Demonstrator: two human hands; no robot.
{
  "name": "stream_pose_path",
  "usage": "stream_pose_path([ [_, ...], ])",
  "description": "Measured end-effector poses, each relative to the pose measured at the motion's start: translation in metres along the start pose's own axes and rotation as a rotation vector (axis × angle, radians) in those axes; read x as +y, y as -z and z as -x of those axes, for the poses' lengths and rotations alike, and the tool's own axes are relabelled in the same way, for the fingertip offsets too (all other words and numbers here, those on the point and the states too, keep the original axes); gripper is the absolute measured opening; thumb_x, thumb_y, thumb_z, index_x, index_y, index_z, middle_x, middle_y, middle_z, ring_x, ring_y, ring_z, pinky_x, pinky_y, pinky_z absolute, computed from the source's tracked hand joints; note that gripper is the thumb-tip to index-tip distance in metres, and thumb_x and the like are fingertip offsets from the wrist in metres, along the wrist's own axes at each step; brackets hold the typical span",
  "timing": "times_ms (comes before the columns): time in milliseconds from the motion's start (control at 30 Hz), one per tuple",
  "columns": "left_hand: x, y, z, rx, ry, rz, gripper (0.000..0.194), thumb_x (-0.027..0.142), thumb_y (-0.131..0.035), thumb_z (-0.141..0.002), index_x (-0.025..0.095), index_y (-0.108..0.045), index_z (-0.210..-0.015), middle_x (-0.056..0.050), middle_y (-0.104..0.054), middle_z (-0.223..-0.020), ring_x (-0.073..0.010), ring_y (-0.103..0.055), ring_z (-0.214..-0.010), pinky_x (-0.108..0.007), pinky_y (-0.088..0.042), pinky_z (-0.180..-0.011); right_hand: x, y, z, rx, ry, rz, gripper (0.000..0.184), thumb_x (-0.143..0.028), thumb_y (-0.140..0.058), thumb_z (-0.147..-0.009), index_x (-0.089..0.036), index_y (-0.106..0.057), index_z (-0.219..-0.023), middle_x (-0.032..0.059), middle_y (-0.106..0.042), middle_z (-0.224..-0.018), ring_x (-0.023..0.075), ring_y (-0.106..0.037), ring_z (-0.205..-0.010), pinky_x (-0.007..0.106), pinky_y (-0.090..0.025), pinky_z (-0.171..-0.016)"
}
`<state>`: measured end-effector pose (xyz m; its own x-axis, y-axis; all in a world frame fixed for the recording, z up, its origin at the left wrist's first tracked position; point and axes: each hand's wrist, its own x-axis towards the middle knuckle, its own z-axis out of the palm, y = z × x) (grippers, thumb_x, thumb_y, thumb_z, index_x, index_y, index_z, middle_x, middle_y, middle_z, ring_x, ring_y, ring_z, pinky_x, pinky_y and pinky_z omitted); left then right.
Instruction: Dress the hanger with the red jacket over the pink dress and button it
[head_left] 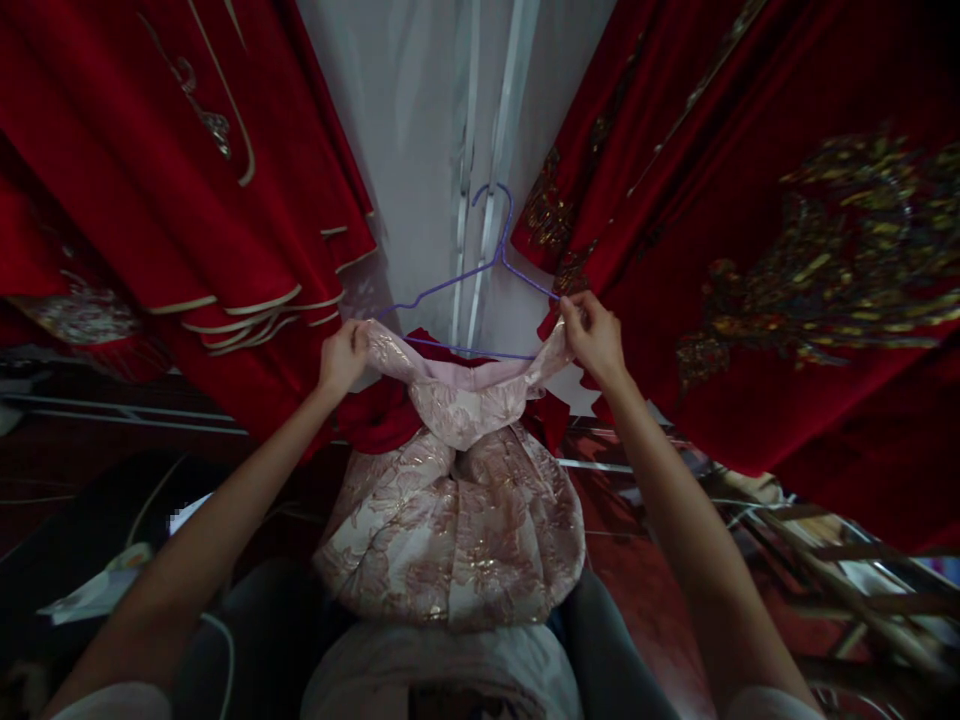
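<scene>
A small pink brocade dress (457,500) with a gold floral pattern hangs in front of me from a thin purple wire hanger (480,275). My left hand (343,358) is closed on the dress's left shoulder at the hanger's left end. My right hand (592,330) pinches the right shoulder of the dress against the hanger's right arm. The hanger's hook points up toward a pale plastic garment cover (450,150). The skirt of the dress flares out below, over my lap.
Red velvet garments with gold embroidery hang on both sides, one (187,180) at left and one (810,260) at right. A metal rail (120,410) runs at the left. Papers (97,590) lie on the dark floor at lower left, wooden slats (840,570) at lower right.
</scene>
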<state>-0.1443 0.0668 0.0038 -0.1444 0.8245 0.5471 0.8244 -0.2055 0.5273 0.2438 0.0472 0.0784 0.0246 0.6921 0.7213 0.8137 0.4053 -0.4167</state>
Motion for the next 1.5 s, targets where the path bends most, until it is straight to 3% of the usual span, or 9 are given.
stream_pose_path([
  [167, -0.031, 0.009, -0.009, -0.059, -0.015, -0.060, 0.037, 0.038, -0.036, -0.091, 0.017, -0.064, -0.102, -0.009, -0.071, -0.093, -0.0219, -0.065, -0.085, -0.026, -0.044, -0.072, 0.000, 0.003, -0.002, 0.001, -0.001, -0.005, 0.037, -0.053, -0.040, -0.091, -0.022, -0.059, -0.086, 0.0011, -0.066, -0.072, 0.0181, -0.061, -0.065, 0.031, -0.042, -0.075],
  [433, -0.032, 0.002, -0.008, -0.101, 0.128, -0.072, 0.032, 0.030, -0.041, -0.085, 0.016, -0.067, -0.100, -0.012, -0.071, -0.098, -0.0249, -0.066, -0.090, -0.028, -0.046, -0.073, 0.000, 0.001, -0.002, -0.002, -0.017, -0.041, 0.034, -0.051, -0.042, -0.091, -0.022, -0.059, -0.086, 0.0008, -0.066, -0.072, 0.0172, -0.060, -0.064, 0.030, -0.042, -0.074],
  [600, -0.029, 0.003, -0.011, -0.069, 0.098, 0.079, 0.030, 0.030, -0.042, -0.084, 0.016, -0.067, -0.095, -0.009, -0.072, -0.094, -0.0210, -0.065, -0.087, -0.026, -0.047, -0.075, 0.000, 0.002, -0.002, -0.020, -0.018, -0.051, 0.035, -0.051, -0.042, -0.091, -0.022, -0.059, -0.085, 0.0010, -0.065, -0.071, 0.0169, -0.059, -0.062, 0.028, -0.042, -0.070],
  [833, 0.008, 0.006, -0.034, -0.025, -0.126, 0.298, 0.034, 0.037, -0.042, -0.088, 0.014, -0.066, -0.092, -0.007, -0.070, -0.088, -0.0182, -0.063, -0.080, -0.026, -0.047, -0.074, 0.000, 0.005, -0.002, -0.043, 0.002, -0.054, 0.039, -0.055, -0.041, -0.090, -0.021, -0.060, -0.085, 0.0017, -0.063, -0.069, 0.0176, -0.059, -0.063, 0.027, -0.041, -0.065],
  [1067, 0.059, 0.010, -0.042, -0.155, -0.315, 0.416, 0.039, 0.046, -0.045, -0.087, 0.014, -0.068, -0.093, -0.005, -0.071, -0.092, -0.0185, -0.063, -0.085, -0.026, -0.047, -0.079, -0.001, 0.004, 0.000, -0.089, 0.008, -0.104, 0.042, -0.058, -0.039, -0.090, -0.022, -0.059, -0.084, 0.0013, -0.061, -0.067, 0.0165, -0.057, -0.061, 0.026, -0.040, -0.060],
  [1200, 0.038, 0.002, -0.044, -0.163, -0.205, 0.519, 0.040, 0.051, -0.047, -0.085, 0.015, -0.065, -0.089, -0.006, -0.069, -0.089, -0.0184, -0.062, -0.083, -0.029, -0.049, -0.079, 0.001, 0.004, 0.000, -0.104, 0.004, -0.132, 0.041, -0.057, -0.040, -0.090, -0.021, -0.059, -0.082, 0.0009, -0.060, -0.067, 0.0155, -0.056, -0.061, 0.025, -0.040, -0.060],
  [1367, -0.012, -0.021, -0.028, -0.225, 0.190, 0.646, 0.039, 0.050, -0.039, -0.083, 0.017, -0.056, -0.094, -0.006, -0.064, -0.081, -0.0171, -0.061, -0.071, -0.034, -0.051, -0.072, 0.002, 0.002, -0.001, -0.096, 0.002, -0.124, 0.040, -0.056, -0.041, -0.090, -0.021, -0.059, -0.081, 0.0006, -0.059, -0.069, 0.0154, -0.056, -0.062, 0.025, -0.039, -0.060],
  [1433, -0.025, -0.028, -0.008, -0.304, 0.181, 0.528, 0.041, 0.051, -0.053, -0.074, 0.016, -0.056, -0.097, -0.008, -0.063, -0.088, -0.0202, -0.062, -0.080, -0.039, -0.050, -0.080, 0.002, 0.001, 0.000, -0.097, 0.004, -0.128, 0.040, -0.056, -0.040, -0.090, -0.021, -0.059, -0.081, 0.0008, -0.060, -0.070, 0.0156, -0.056, -0.063, 0.025, -0.039, -0.061],
  [1500, -0.030, -0.034, 0.016, -0.359, 0.014, 0.361, 0.059, 0.050, -0.070, -0.060, 0.017, -0.057, -0.107, -0.012, -0.060, -0.106, -0.0273, -0.058, -0.103, -0.044, -0.044, -0.094, 0.001, 0.001, 0.000, -0.100, 0.001, -0.133, 0.042, -0.057, -0.039, -0.090, -0.021, -0.059, -0.081, 0.0010, -0.060, -0.070, 0.0158, -0.056, -0.064, 0.025, -0.040, -0.063],
])
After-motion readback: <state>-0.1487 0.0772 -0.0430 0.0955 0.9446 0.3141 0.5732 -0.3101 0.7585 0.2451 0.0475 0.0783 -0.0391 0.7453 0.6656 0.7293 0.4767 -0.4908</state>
